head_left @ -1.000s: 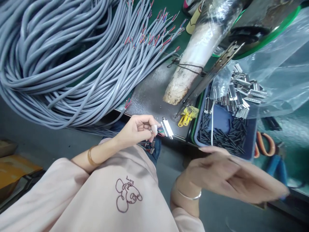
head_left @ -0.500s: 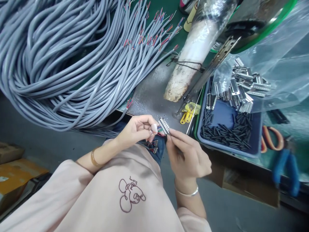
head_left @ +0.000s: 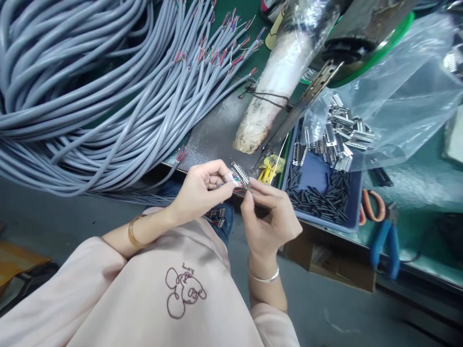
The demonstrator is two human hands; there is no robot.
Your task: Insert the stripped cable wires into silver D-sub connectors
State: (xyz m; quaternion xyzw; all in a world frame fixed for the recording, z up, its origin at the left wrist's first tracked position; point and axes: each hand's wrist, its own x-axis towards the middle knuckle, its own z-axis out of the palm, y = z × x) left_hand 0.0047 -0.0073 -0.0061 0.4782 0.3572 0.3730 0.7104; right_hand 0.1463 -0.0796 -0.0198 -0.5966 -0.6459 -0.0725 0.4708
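Observation:
At the bench's front edge, a metal multi-pin connector (head_left: 239, 174) is held between my two hands, with thin coloured wires (head_left: 237, 182) at its pin side. My left hand (head_left: 206, 187) is closed in a pinch on these wires, close beside the pins. White wrapping covers one of its fingertips. The fingers of my right hand (head_left: 271, 214) close at the connector's lower right end; their exact contact is partly hidden. Below the hands, several wired connectors (head_left: 219, 218) hang over my lap.
Grey cables (head_left: 144, 106) with stripped ends cover the bench at left. A white wrapped pipe (head_left: 256, 115) and metal bar (head_left: 304, 106) slant overhead. At right are a blue tray (head_left: 352, 207) with black sleeves and connectors, blue-handled pliers (head_left: 387, 243), and a yellow-handled tool (head_left: 267, 173).
The view has shifted, so the bench items appear further left. My left finger and thumb have closed in nearer to the connector's pins. My right hand stays at its lower end.

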